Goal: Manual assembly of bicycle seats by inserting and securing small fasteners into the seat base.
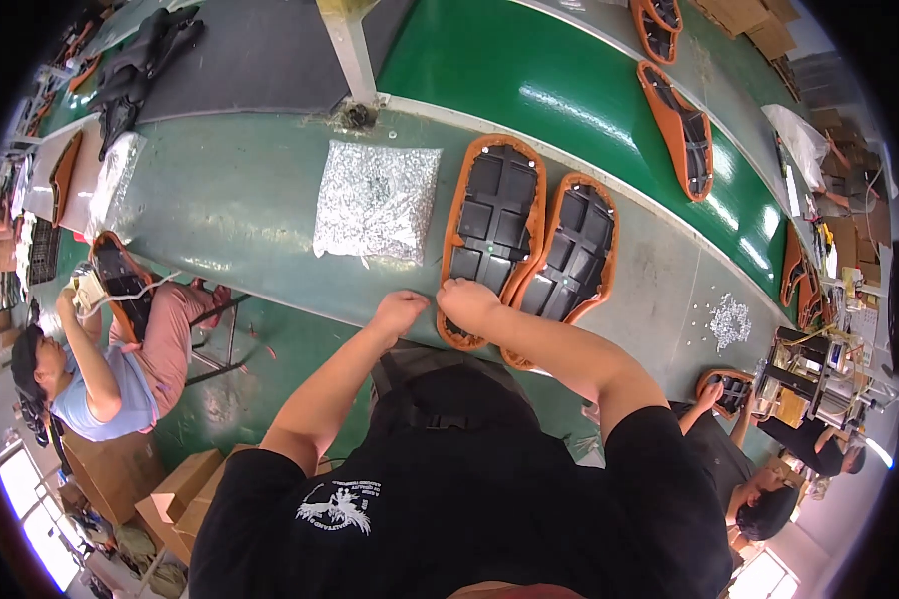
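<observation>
Right hand (466,299) was clenched over the near end of an orange-rimmed black saddle base (494,228) lying underside-up on the grey-green workbench (240,200). Left hand (400,309) rested loosely curled at the bench edge just beside it, holding nothing visible. A second saddle base (571,255) lay touching the first; a silver bag of fasteners (377,200) lay near.

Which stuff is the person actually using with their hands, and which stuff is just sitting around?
In use:
- left hand, at the table edge
- right hand, on the near orange-and-black seat base

Just sitting there:
- second seat base beside it
- bag of silvery small parts
- loose pile of small parts
- seat bases on the green belt
</observation>
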The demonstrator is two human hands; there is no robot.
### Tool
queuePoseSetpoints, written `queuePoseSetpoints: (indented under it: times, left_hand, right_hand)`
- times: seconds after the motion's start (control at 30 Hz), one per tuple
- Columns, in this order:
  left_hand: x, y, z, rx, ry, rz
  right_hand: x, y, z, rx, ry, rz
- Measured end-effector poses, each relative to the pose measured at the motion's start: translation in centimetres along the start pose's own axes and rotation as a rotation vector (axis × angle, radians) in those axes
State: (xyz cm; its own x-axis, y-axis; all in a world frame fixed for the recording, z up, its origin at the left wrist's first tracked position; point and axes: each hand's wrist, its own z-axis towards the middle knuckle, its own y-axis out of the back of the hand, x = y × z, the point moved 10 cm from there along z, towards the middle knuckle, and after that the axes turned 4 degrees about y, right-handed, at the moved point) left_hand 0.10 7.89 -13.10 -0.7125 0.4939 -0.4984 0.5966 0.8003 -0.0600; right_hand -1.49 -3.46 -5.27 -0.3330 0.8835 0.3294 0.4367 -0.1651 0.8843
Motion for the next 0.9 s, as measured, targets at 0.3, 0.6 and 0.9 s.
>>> queuePoseSetpoints:
  times: [0.3, 0.6, 0.9]
  left_hand:
    - [0.8, 0.0, 0.6, 0.097, 0.05, -0.061]
    - [0.0, -0.6, 0.5, 0.105, 0.102, -0.045]
    - [-3.0, 0.0, 1.4, 0.095, 0.036, 0.011]
  right_hand:
    - [1.7, 0.5, -0.3, 0.018, 0.214, -0.141]
    - [0.9, 0.5, -0.4, 0.068, 0.089, -0.087]
    - [0.1, 0.6, -0.1, -0.042, 0.001, -0.093]
